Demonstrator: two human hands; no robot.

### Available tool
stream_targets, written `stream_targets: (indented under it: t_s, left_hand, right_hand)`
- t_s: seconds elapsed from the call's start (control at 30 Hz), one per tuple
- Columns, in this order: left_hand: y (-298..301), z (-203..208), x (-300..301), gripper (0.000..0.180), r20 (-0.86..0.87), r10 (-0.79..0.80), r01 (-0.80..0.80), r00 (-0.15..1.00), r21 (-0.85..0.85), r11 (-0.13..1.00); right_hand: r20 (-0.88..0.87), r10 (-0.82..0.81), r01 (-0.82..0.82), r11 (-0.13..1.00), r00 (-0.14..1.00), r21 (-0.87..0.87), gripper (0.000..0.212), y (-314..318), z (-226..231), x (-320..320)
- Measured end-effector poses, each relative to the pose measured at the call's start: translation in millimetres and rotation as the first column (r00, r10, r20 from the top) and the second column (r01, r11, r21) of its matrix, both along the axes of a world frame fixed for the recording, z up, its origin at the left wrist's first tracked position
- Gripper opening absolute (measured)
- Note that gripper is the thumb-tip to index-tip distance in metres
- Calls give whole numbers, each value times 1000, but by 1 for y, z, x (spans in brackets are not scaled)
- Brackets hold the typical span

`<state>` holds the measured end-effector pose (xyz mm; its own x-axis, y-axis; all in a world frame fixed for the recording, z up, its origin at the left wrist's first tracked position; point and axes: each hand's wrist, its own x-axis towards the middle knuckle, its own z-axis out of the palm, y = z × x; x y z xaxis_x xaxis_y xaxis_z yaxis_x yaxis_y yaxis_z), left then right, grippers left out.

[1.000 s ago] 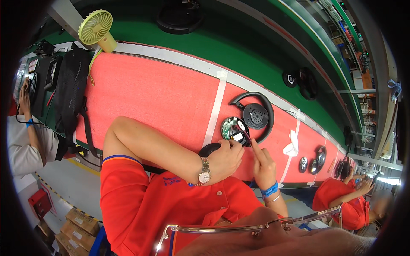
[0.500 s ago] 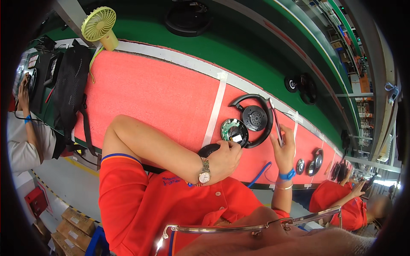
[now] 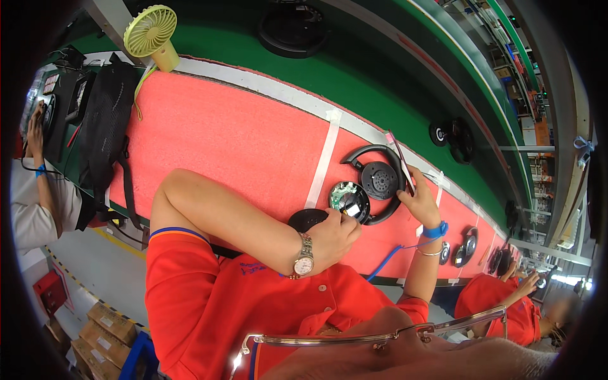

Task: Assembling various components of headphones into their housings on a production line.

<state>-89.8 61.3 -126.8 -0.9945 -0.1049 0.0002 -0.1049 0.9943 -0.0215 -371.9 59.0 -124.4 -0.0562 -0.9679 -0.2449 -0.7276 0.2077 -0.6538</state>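
A black pair of headphones lies on the pink mat, its headband (image 3: 364,151) curving around an ear cup with a perforated round plate (image 3: 380,180). Beside that plate the other ear cup (image 3: 350,201) is opened, with a green circuit board and a white part showing inside. My left hand (image 3: 334,240) is closed at the near edge of this opened cup, fingers curled, against a black round cover (image 3: 308,220) that it partly hides. In my right hand (image 3: 420,201) is a slim, pen-like tool (image 3: 403,163) with a pinkish end; the fingers rest beside the headband.
A yellow handheld fan (image 3: 152,33) and a black bag (image 3: 101,126) stand to the left. Beyond the mat, a green conveyor (image 3: 373,82) carries black headphone parts (image 3: 453,138). A blue cord (image 3: 386,261) runs to my right wrist. Co-workers sit at either side.
My right hand has moved in toward the headband, and the slim tool has tilted, its pinkish end now pointing up and left. The left hand stays nearly in place; more of the black cover shows.
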Motion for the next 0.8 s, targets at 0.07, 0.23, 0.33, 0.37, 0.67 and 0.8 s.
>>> stream_targets:
  t_s: [0.07, 0.23, 0.33, 0.37, 0.67, 0.8]
  left_hand:
    - [-3, 3, 1, 31, -116, 34, -44, 993, -84, 996]
    - [-8, 9, 0, 34, -43, 56, -58, 998, -67, 996]
    - [-9, 11, 0, 38, -19, 73, -74, 997, -36, 997]
    - [-9, 13, 0, 43, -3, 72, -72, 997, -1, 997]
    - [-25, 20, -12, 40, -44, 345, -346, 938, -21, 938]
    - [-62, 16, -27, 31, -275, 437, -472, 856, -73, 879]
  right_hand:
    - [-73, -2, 0, 999, 997, -37, 58, 1, -7, -1]
    - [-225, -63, 37, 993, 972, -116, 56, -1, -11, 13]
    - [-258, -57, 4, 979, 965, -202, 53, 3, -16, 9]
    - [-250, -95, 49, 982, 964, -184, 52, 5, -16, 9]
    - [654, -391, 249, 920, 647, 303, 19, -1, 19, -4]
    - [824, -164, 471, 871, 543, -137, 33, -5, 24, 8]
